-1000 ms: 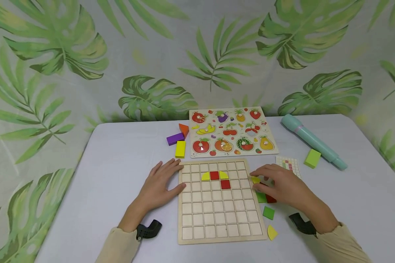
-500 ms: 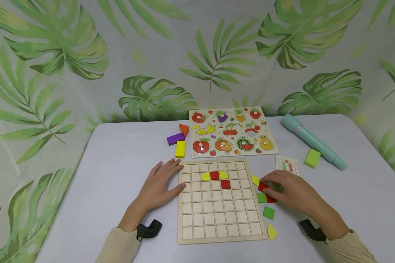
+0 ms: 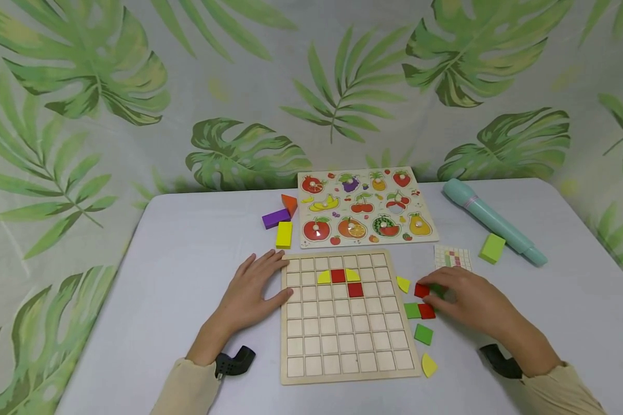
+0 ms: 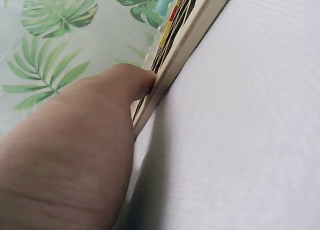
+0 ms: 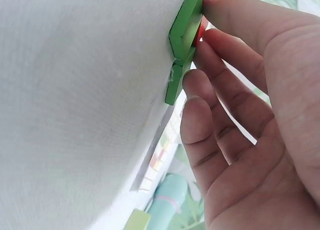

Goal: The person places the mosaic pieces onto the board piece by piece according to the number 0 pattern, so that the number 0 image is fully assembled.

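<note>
We see the right hand (image 3: 467, 300) with its thumb and index finger pinching a red square tile (image 3: 422, 290) on the table (image 3: 197, 230), off the right edge of the wooden grid board (image 3: 341, 344), on the side of its far right corner. In the right wrist view two green tiles (image 5: 174, 84) show close by these fingers. The left hand (image 3: 254, 288) grasps nothing; its fingers lie extended, and we see the thumb and fingertips resting on the board's left edge toward the far left corner.

Two yellow quarter-round tiles (image 3: 324, 278) sit in the second row from the board's far edge with a red tile (image 3: 338, 276) between them, and another red tile (image 3: 355, 290) fills the cell just nearer than the right-hand quarter-round. Along the board's right edge we find a loose yellow piece (image 3: 403, 284), a green square (image 3: 412, 311) touching a dark red square (image 3: 427, 311), a lone green piece (image 3: 423, 334) and, by the near right corner, a yellow wedge (image 3: 428, 365).

Toward the table's far edge lies a fruit knob puzzle (image 3: 360, 235); off its left edge we spot an orange triangular block (image 3: 289, 204), a purple block (image 3: 276, 219) and a yellow block (image 3: 284, 235). Near its near right corner is a printed pattern card (image 3: 457, 259), and farther right a light green block (image 3: 492, 248) lies just beside a teal tapered tube (image 3: 490, 219)
</note>
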Tool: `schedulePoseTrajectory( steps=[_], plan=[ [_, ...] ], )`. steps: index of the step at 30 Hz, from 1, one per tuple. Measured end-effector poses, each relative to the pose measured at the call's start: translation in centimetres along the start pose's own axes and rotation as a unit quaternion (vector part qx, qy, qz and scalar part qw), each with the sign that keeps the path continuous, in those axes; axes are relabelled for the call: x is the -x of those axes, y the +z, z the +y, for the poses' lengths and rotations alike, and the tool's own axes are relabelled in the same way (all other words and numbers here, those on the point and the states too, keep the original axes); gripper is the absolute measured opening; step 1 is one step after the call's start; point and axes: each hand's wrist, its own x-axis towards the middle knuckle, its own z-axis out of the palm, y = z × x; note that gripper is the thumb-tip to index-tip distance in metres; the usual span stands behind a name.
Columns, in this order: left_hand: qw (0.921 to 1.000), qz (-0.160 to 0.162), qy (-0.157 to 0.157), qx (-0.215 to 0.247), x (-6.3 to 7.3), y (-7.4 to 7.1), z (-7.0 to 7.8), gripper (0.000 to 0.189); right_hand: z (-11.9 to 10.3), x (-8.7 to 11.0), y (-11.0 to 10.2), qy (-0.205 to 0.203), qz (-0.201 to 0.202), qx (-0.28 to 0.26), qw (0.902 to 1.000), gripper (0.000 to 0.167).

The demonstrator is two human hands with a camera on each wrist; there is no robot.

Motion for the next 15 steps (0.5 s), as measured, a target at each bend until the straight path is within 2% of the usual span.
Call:
schedulePoseTrajectory(
  steps=[15],
  plan=[
    [1.0,-0.002,0.001,0.004,0.04,-0.02,0.0,0.063,0.13,-0.59,0.16,0.001,-0.002,0.012,0.9999,0.028]
  ],
)
